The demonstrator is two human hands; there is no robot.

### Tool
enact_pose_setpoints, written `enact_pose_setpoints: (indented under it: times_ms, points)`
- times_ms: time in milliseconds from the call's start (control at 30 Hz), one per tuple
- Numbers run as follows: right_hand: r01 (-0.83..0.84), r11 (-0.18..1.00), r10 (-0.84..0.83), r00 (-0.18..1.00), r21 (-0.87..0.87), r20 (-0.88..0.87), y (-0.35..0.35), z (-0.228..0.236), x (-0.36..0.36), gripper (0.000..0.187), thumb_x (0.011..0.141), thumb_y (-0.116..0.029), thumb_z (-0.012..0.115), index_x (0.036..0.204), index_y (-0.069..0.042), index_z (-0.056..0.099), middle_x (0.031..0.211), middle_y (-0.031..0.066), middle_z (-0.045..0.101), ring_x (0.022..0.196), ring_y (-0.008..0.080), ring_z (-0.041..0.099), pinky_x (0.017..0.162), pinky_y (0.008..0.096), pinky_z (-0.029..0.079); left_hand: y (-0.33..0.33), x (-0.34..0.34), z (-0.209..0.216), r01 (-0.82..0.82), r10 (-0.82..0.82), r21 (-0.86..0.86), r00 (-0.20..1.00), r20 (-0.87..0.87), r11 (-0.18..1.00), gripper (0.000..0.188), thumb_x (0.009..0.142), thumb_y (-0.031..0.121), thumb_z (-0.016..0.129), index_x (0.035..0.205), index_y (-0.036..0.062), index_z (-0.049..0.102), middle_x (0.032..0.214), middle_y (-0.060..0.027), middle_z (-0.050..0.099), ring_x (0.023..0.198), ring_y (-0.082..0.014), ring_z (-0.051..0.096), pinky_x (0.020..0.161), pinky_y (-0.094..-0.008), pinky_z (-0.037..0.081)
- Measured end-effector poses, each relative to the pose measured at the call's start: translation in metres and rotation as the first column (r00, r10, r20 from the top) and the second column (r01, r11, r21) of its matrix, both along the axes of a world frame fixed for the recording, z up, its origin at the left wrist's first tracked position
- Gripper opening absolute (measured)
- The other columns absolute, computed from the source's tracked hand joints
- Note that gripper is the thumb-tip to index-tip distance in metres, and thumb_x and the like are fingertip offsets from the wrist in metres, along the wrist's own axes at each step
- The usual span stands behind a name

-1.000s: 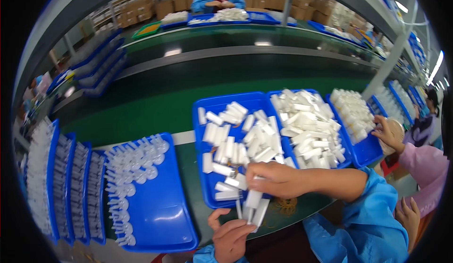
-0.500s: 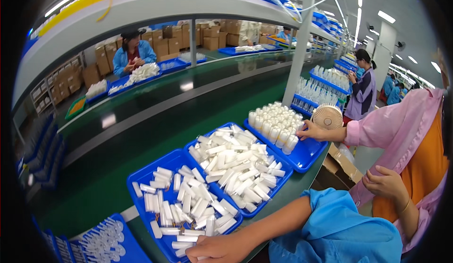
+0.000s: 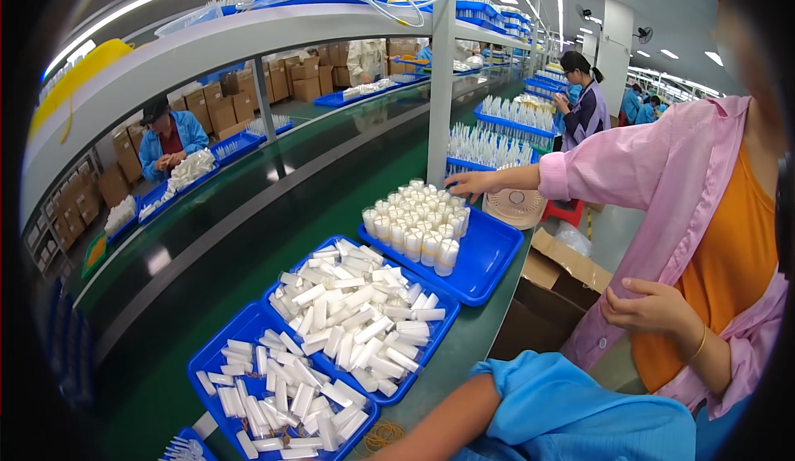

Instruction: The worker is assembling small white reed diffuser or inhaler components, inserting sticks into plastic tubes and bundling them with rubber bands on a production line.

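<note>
Green conveyor belt [image 3: 248, 237] runs down a long factory hall lit by ceiling strip lights, with cardboard boxes [image 3: 215, 109] stacked behind it. Only the person's right forearm [image 3: 447, 428] in a blue sleeve [image 3: 571, 415] shows (both hands lie out of view, so their grip cannot be told), just beside the nearest blue tray [image 3: 248, 328] of white tubes [image 3: 290, 399]; a co-worker's hand [image 3: 474, 183] touches a farther tray of upright white bottles [image 3: 418, 221]

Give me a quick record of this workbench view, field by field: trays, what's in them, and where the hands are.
Near trays: two blue plastic trays heaped with small white rectangular boxes
Far tray: blue plastic tray holding upright white capped bottles
Wearer's arm: blue-sleeved forearm at lower edge, hand out of view
Co-worker: pink-sleeved hand touching the bottles
Surface: green workbench
</note>
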State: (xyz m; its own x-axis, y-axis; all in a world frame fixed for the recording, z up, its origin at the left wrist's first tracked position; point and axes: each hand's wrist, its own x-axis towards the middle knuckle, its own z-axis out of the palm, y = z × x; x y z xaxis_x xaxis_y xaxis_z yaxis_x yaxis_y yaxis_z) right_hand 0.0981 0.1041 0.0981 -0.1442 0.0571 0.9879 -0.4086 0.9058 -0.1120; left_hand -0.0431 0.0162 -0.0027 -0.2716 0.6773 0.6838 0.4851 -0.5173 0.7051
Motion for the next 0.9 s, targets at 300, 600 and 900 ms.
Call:
enact_pose_setpoints:
  times_ms: [300,600,900]
  points:
    - [0.458,0.879,-0.297,0.742,-0.131,0.601,-0.035,-0.157,0.104,0.018,0.086,-0.016,0.053,0.1,-0.011,0.063,0.088,0.0085,0.059,0.07,0.0217,0.058,0.058,0.0313,0.046,-0.005,0.002,-0.002,-0.046,0.046,0.025,0.999,0.003,0.999,0.016,0.085,0.018,0.06,0.092,0.0081,0.049,0.117,-0.0188,0.051,0.117,-0.0404,0.04,0.096,-0.0505,0.032]
    - [0.56,0.828,-0.425,0.65,-0.019,0.63,-0.037,-0.172,0.107,0.017,0.081,-0.017,0.058,0.097,-0.013,0.064,0.081,0.0026,0.061,0.061,0.0167,0.058,0.049,0.0278,0.045,0.004,-0.002,0.01,-0.076,0.076,0.016,0.997,0.001,0.997,0.016,0.085,0.018,0.06,0.092,0.0078,0.049,0.117,-0.019,0.051,0.118,-0.0405,0.04,0.096,-0.0504,0.032]
    - [0.52,0.854,-0.354,0.619,-0.028,0.701,-0.031,-0.166,0.099,0.016,0.081,-0.017,0.06,0.095,-0.011,0.063,0.077,0.0034,0.059,0.06,0.017,0.056,0.048,0.0296,0.044,-0.015,-0.006,0.006,-0.185,0.184,0.019,0.982,0.033,0.983,0.016,0.086,0.018,0.06,0.092,0.0074,0.049,0.117,-0.0192,0.051,0.119,-0.0406,0.039,0.096,-0.0503,0.032]
